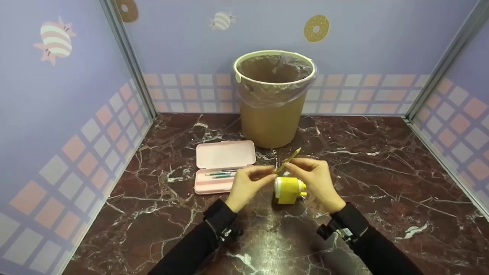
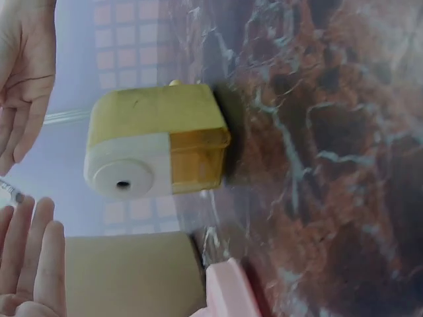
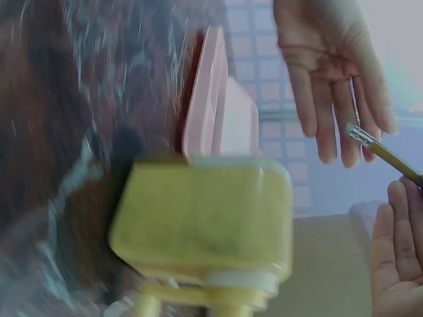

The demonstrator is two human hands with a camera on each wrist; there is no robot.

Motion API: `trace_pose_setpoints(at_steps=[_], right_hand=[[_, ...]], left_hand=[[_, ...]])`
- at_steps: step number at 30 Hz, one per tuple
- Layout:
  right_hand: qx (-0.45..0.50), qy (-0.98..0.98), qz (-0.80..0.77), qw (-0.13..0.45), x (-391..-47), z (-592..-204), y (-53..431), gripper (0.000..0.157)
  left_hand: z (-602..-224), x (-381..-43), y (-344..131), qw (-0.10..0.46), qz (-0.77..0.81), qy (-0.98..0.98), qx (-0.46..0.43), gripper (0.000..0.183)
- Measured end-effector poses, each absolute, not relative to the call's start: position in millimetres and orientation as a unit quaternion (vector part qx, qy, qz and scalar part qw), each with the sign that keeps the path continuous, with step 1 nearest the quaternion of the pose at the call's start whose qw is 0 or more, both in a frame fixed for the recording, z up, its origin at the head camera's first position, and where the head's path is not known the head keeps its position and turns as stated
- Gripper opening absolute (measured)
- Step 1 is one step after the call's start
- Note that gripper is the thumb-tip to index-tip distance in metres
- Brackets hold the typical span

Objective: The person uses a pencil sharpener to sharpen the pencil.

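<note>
Pencil (image 1: 292, 156) is slanting just above the sharpener (image 1: 288, 189), its eraser end (image 3: 357, 134) pointing toward the left hand (image 1: 246, 186) and its other end angling away beyond the sharpener. The right hand (image 1: 317, 181) is pinching the shaft (image 3: 395, 160) between thumb and fingertips; the left hand is hovering with its fingertips at the eraser end, thumb and fingers close together — whether they are pinching it or only lying beside it, I cannot tell. The sharpener is standing on the table (image 1: 382, 183), its hole (image 2: 123, 184) facing left and its knobs (image 1: 303, 194) jutting out on the right. Left of the sharpener the pink case (image 1: 225, 154) is lying open with slim pens or pencils (image 1: 223, 174) inside, and beyond the sharpener the bin (image 1: 269, 122) is standing, lined with a clear bag (image 1: 263, 95). The pencil is looking light and stiff, probably smooth enough to be rolling under a loose pinch, and its far end, if pointed, is likely being the fragile part — so the middle of the shaft is offering the best hold, with a light steadying touch at the eraser end and no sideways bending
</note>
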State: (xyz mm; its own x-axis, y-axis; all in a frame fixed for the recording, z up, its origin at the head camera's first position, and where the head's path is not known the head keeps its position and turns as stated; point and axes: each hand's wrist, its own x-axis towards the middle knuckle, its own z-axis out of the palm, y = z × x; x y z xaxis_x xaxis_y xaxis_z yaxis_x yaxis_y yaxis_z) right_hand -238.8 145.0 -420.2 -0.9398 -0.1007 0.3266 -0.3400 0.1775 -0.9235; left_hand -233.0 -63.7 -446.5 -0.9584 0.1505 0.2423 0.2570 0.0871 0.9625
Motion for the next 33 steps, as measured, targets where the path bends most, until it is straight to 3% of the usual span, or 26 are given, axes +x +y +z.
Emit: trace_pose_setpoints(at_steps=[4, 9, 12, 21, 33], right_hand=[[0.257, -0.798, 0.510, 0.194, -241, -411, 143, 0.012], [0.383, -0.828, 0.246, 0.329, -243, -399, 140, 0.017], [0.422, -0.820, 0.110, 0.370, -244, -394, 138, 0.021], [0.463, -0.785, -0.061, 0.407, -245, -393, 133, 0.012], [0.466, -0.784, -0.091, 0.400, -244, -396, 130, 0.009]], left_hand=[[-440, -234, -70, 0.072, -0.661, -0.730, -0.154, 0.038], [-429, -233, -79, 0.157, -0.573, -0.773, -0.222, 0.038], [-424, -232, -82, 0.218, -0.496, -0.796, -0.268, 0.037], [-424, -231, -85, 0.330, -0.335, -0.814, -0.342, 0.025], [-430, -234, -88, 0.338, -0.303, -0.825, -0.337, 0.014]])
